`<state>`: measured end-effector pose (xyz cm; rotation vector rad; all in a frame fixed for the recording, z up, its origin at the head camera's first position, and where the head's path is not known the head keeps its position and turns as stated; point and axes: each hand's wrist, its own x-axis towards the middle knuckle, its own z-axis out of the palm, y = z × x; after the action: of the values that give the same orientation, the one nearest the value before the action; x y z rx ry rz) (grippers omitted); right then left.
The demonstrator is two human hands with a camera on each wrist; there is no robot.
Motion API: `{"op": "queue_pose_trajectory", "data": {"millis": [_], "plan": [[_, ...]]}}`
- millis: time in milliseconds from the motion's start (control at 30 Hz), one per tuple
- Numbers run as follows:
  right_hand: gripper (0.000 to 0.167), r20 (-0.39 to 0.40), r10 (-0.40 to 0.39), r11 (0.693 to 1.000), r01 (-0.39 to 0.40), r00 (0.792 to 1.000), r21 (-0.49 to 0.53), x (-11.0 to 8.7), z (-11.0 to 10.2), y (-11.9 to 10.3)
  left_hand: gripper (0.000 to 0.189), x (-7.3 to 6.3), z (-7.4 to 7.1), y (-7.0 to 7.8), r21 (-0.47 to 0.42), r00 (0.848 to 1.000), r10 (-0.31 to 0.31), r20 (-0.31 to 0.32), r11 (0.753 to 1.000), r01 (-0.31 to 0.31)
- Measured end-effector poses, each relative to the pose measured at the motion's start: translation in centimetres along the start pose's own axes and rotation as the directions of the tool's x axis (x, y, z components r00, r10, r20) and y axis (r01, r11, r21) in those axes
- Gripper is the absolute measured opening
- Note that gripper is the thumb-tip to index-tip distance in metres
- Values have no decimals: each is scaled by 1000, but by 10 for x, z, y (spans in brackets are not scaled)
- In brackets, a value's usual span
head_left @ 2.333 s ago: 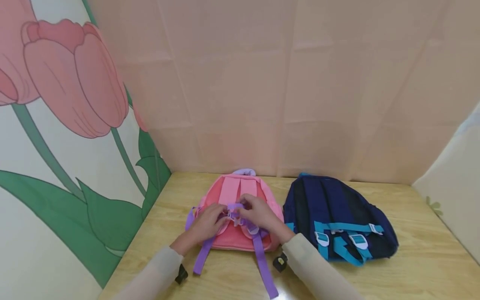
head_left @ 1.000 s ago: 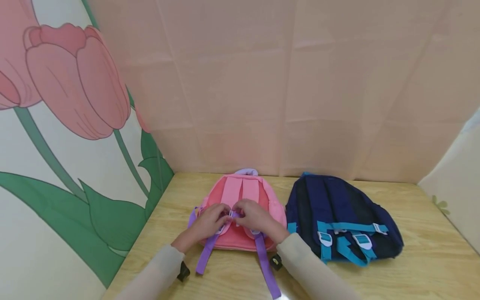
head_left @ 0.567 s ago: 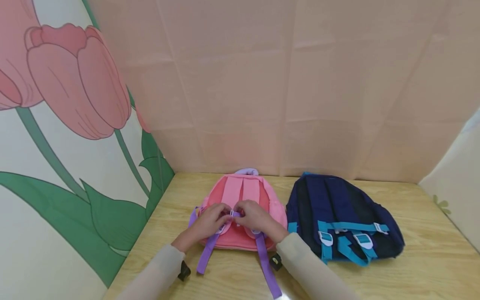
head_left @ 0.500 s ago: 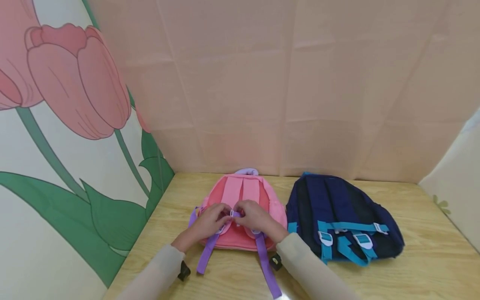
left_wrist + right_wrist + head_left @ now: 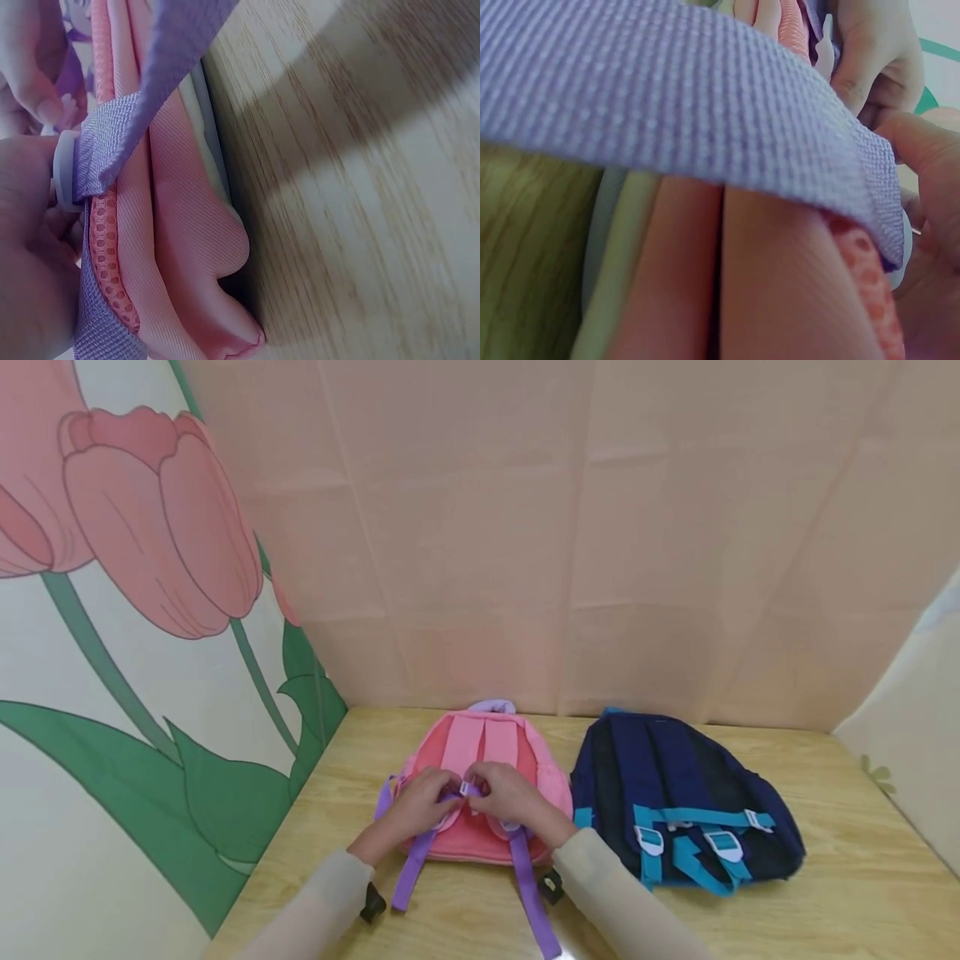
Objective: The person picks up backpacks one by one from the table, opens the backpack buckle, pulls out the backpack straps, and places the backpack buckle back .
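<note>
A pink backpack [image 5: 450, 739] lies on the table with its shoulder straps facing up. Over its middle, my left hand [image 5: 422, 803] pinches a purple strap [image 5: 447, 795] from the left. My right hand [image 5: 512, 793] pinches a small white buckle [image 5: 466, 788] on the purple webbing, opposite the left. The fingertips nearly meet, so how the buckle's parts sit is partly hidden. Two loose purple strap tails [image 5: 531, 893] hang toward me. In the left wrist view, a white strap adjuster [image 5: 66, 171] stands beside the left hand.
A navy backpack [image 5: 678, 760] with turquoise straps [image 5: 697, 817] and white adjusters lies close on the right. The wooden table [image 5: 862, 860] meets a beige cloth backdrop [image 5: 465, 527] behind. A tulip-printed panel [image 5: 157, 527] borders the left side.
From 2.3 seconds ago, my right hand has come down slightly and the fingertips have drawn closer around the buckle. In the last half second the buckle has tilted a little; the backpacks stay put.
</note>
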<state>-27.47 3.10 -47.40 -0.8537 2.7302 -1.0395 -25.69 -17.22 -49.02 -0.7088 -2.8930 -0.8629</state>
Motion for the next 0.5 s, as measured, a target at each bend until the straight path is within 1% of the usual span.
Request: {"op": "queue_pose_trajectory", "data": {"millis": [133, 333, 500], "plan": [[24, 4, -1, 1000, 1, 1000, -11, 0, 0, 0, 18, 0, 1, -2, 0, 1000, 19, -7, 1000, -19], [27, 21, 36, 999, -36, 999, 5, -1, -2, -2, 21, 0, 2, -4, 17, 999, 50, -14, 999, -50], [28, 19, 26, 1000, -25, 999, -5, -3, -4, -2, 19, 1, 3, -6, 17, 998, 67, -17, 998, -67]]}}
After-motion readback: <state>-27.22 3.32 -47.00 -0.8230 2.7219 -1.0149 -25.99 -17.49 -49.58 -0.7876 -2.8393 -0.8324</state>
